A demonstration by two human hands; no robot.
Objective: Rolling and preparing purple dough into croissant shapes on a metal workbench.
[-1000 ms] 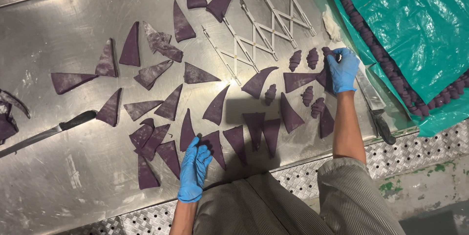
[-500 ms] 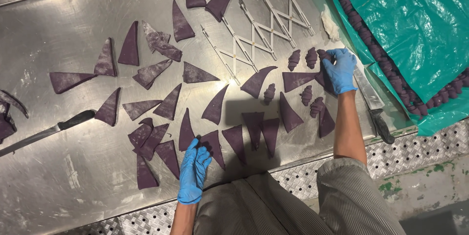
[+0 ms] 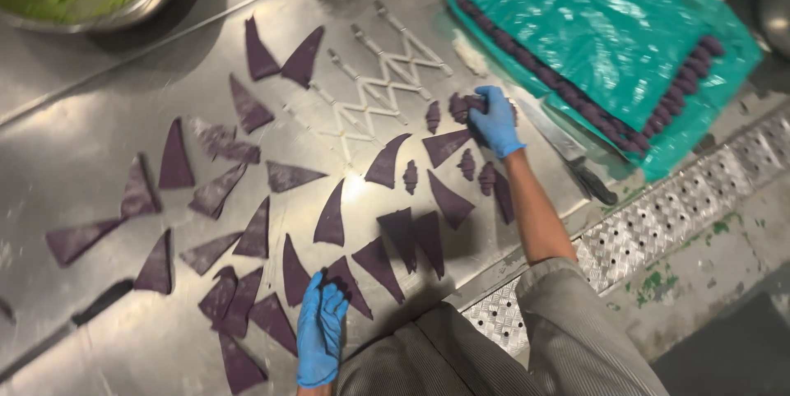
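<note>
Right hand [image 3: 496, 122] has lifted off the flat purple dough triangles [image 3: 448, 146], now apparently clenched on a rolled piece [image 3: 461, 106]. Left hand [image 3: 321, 327] stays, fingers spread flat on a triangle [image 3: 350, 282] near the steel tabletop [image 3: 74, 157] edge.

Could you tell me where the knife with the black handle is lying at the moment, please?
The knife lies on the steel table, on the right of the head view, between the right hand and the green plastic sheet, handle toward the table's near edge.

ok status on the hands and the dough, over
Left hand flat on a purple dough triangle. Right hand gripping a rolled dough piece. Knife close beside.
</note>
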